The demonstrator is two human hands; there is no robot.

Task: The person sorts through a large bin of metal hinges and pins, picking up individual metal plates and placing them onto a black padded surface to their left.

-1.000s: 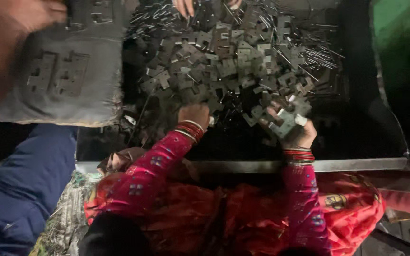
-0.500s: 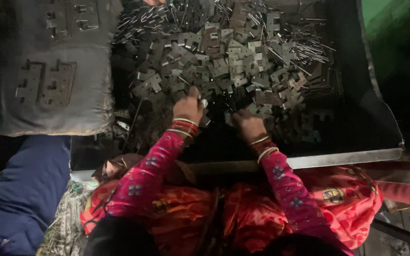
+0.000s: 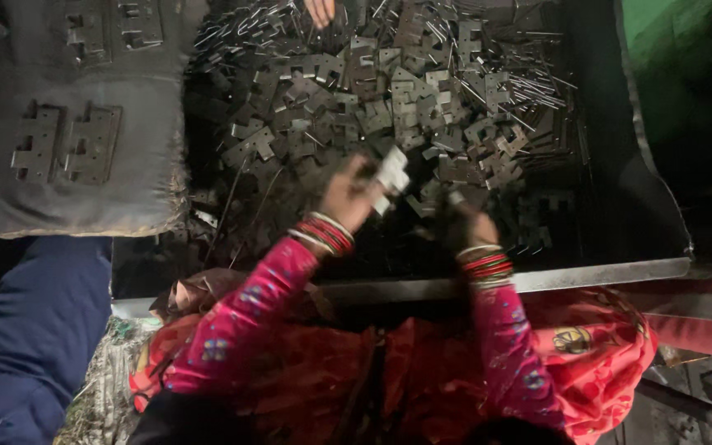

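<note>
- I am reaching my left hand [image 3: 346,198] forward over the tray's near rim [image 3: 587,274], forearm angled up and to the right, red bangles [image 3: 320,234] sitting at the wrist.
- My left fingers are pinching shut on a pale hinge leaf [image 3: 392,175], lifted just above the heap.
- I am stretching my right hand [image 3: 473,227] out beside it, wrist bent down, bangles stacked at the cuff.
- My right fingers are curling down into the dark near edge of the pile [image 3: 405,99]; I cannot tell whether they are closing on anything, as the hand is blurred and in shadow.
- The pile of grey hinge leaves and thin pins [image 3: 537,86] is filling the middle and far part of the tray, well ahead of both wrists.
- 2 hinges [image 3: 66,142] are lying flat on a grey sack [image 3: 59,206] to my left.
- Another person's fingertips [image 3: 320,10] are touching the far side of the pile.
- A blue sleeve [image 3: 26,330] is resting near my left elbow.
</note>
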